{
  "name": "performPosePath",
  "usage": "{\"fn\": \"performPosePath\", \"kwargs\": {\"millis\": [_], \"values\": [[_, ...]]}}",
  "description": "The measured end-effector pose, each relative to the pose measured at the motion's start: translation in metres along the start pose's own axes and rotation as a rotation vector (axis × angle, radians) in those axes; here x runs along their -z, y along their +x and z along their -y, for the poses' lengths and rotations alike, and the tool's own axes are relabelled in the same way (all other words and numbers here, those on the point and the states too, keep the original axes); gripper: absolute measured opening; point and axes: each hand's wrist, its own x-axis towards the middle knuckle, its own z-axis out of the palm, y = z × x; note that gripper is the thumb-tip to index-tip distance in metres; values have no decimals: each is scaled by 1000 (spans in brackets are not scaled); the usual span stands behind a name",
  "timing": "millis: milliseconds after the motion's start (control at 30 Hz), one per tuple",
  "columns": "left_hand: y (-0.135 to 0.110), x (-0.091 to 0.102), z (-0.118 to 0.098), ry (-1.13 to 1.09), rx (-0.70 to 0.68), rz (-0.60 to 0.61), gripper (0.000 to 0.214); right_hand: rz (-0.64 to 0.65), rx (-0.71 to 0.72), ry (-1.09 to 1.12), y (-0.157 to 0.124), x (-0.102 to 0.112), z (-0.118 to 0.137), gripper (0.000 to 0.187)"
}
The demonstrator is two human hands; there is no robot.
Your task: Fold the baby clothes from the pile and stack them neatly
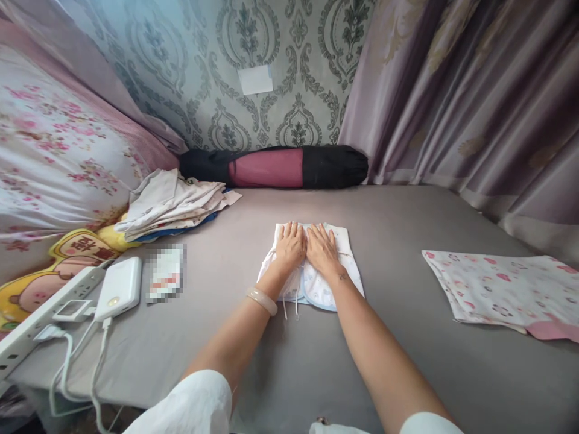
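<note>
One white garment (320, 292), blue-edged, on grey sheet (393, 325); left hand (291, 246) and right hand (322, 248) laid flat upon it side by side, fingers straight, unclenched.

Soft light, stretched outer edges

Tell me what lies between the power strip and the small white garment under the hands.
In the head view, going toward the garment: plugs, cables, a white power bank, a pixelated item, then grey sheet.
</note>
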Motion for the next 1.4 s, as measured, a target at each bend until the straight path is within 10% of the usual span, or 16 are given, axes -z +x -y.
{"fn": "performPosePath", "kwargs": {"millis": [267,500,1000,1400], "values": [[-3,-7,6,-9,-2,53,54,128,-43,-23,-1,-1,-1,53],[-6,-7,7,-9,111,-141,55,69,-143,-39,0,4,-2,55],[1,3,18,-82,127,129,59,157,-191,-81,-1,12,-4,56],[-91,30,16,18,-178,179,62,289,67,-94,-83,30,17,61]]}}
